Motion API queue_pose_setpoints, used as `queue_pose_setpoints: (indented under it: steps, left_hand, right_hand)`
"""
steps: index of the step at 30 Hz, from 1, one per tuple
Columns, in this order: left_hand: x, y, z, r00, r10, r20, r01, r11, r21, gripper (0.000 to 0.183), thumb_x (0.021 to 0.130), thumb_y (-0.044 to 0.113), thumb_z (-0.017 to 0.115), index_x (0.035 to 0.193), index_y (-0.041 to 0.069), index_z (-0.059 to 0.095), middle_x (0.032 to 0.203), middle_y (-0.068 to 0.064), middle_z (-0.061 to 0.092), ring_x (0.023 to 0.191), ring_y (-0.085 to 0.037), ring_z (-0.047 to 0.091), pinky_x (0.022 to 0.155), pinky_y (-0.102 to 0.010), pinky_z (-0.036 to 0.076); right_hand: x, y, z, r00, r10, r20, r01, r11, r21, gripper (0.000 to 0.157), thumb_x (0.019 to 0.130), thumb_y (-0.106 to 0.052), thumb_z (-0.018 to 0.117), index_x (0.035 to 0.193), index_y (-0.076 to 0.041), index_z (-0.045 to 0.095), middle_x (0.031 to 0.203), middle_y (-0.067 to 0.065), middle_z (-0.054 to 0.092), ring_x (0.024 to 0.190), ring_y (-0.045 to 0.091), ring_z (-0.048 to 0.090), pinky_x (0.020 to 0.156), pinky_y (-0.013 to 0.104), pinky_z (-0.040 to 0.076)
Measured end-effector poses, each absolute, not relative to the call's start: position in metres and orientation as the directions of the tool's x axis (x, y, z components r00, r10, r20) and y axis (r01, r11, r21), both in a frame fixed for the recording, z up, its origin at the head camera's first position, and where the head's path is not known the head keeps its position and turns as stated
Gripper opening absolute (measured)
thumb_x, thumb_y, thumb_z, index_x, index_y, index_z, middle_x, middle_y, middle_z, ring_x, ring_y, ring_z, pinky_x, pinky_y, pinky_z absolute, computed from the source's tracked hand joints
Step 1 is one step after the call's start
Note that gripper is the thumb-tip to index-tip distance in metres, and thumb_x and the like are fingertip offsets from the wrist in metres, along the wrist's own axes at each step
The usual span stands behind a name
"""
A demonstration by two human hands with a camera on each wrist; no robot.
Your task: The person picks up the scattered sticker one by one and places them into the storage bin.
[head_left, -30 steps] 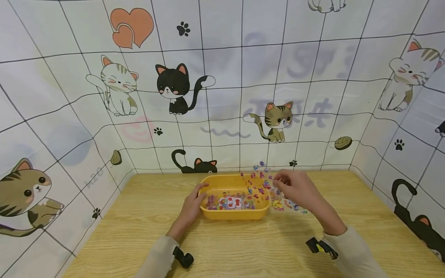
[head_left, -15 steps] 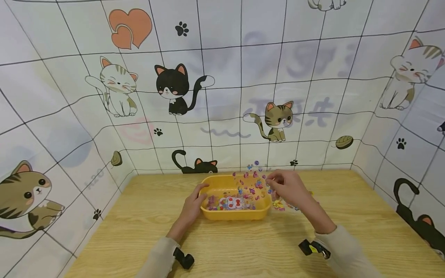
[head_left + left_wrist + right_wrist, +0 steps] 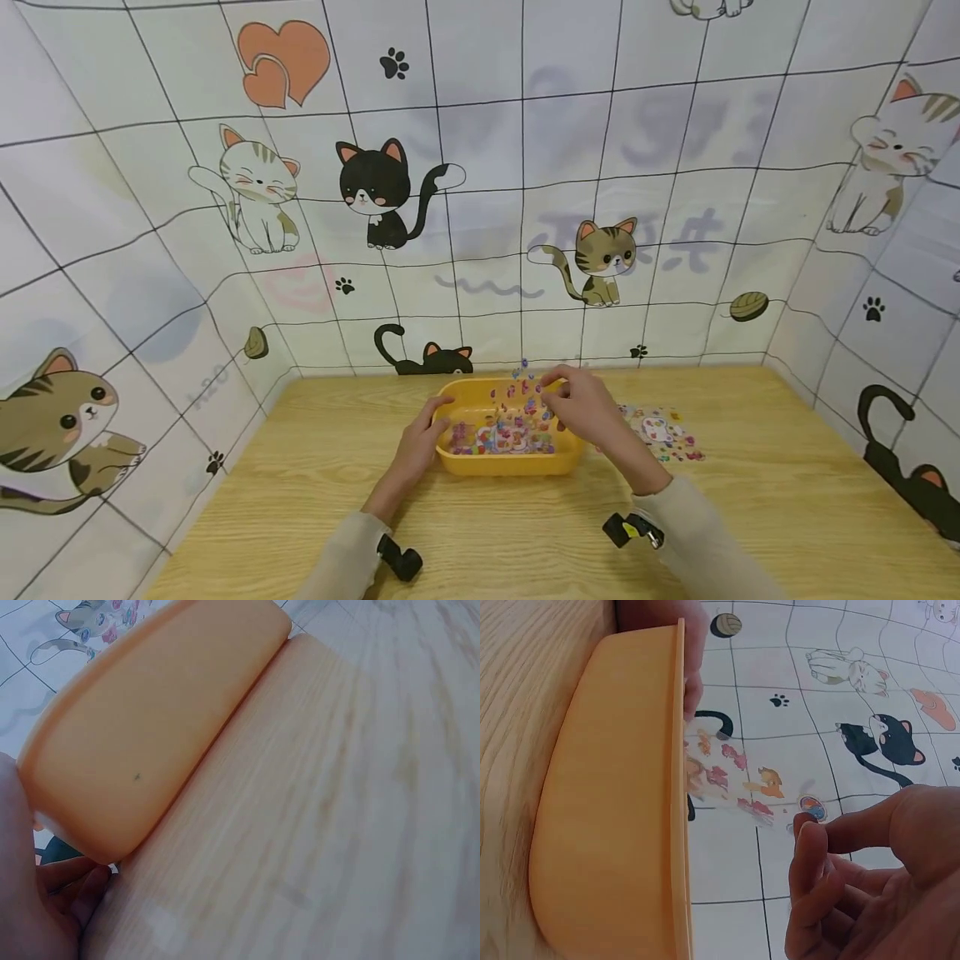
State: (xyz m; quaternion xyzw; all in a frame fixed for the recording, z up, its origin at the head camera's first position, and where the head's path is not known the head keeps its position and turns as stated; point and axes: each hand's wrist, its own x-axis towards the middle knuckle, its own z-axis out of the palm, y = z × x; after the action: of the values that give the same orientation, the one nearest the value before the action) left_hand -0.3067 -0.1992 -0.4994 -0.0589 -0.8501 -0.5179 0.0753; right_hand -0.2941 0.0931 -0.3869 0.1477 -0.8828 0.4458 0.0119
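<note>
A yellow plastic tub [image 3: 510,467] stands on the wooden table. My left hand [image 3: 415,446] holds its left end, fingers at the rim; the left wrist view has fingertips curled against the corner. Above the tub's right half, my right hand [image 3: 587,410] pinches the edge of a clear sticker sheet [image 3: 731,776] between thumb and fingers. That sheet, printed with small colourful figures, slants down into the tub. More colourful sticker sheets [image 3: 463,439] lie on the tub's floor, partly covered by the held one.
Right of the tub, on the table [image 3: 525,533], lies a sticker sheet [image 3: 663,433] with a white figure, partly behind my right forearm. A cat-patterned cloth [image 3: 480,208] walls in the back and both sides.
My right hand has moved left with the sticker sheet, from beside the tub's right end to over it, lowering the sheet inward. More of the sheet on the table shows. My left hand stays put.
</note>
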Motion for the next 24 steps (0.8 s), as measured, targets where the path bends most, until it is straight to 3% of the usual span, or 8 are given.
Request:
queue_pose_setpoints:
  steps: [3,10,24]
  left_hand:
    - [-0.306,-0.198,-0.499,-0.983,0.024,0.180,0.172,0.444,0.879,0.038,0.106,0.025,0.048,0.144,0.026,0.056,0.161,-0.012,0.047,0.151,-0.038,0.041,0.124,-0.060,0.030]
    - [-0.305,-0.197,-0.499,-0.981,0.022,0.194,0.183,0.448,0.875,0.038,0.106,0.025,0.049,0.144,0.026,0.056,0.160,-0.012,0.048,0.150,-0.039,0.041,0.124,-0.061,0.030]
    - [-0.306,-0.199,-0.500,-0.977,0.033,0.212,0.203,0.460,0.864,0.038,0.106,0.021,0.048,0.143,0.023,0.057,0.160,-0.013,0.048,0.151,-0.039,0.040,0.123,-0.060,0.030]
  right_hand:
    - [-0.295,0.085,-0.387,-0.958,-0.249,0.141,-0.261,0.559,-0.787,0.027,0.100,-0.015,0.062,0.126,-0.006,0.065,0.076,0.011,0.073,0.051,0.017,0.060,0.045,0.027,0.038]
    - [-0.298,0.072,-0.388,-0.962,-0.249,0.115,-0.238,0.546,-0.803,0.028,0.101,-0.017,0.063,0.126,-0.005,0.066,0.085,0.016,0.075,0.054,0.017,0.063,0.046,0.027,0.037]
    - [-0.303,0.056,-0.379,-0.957,-0.289,0.024,-0.225,0.686,-0.692,0.040,0.102,-0.020,0.060,0.140,-0.010,0.055,0.055,0.001,0.055,0.046,0.018,0.056,0.042,0.024,0.029]
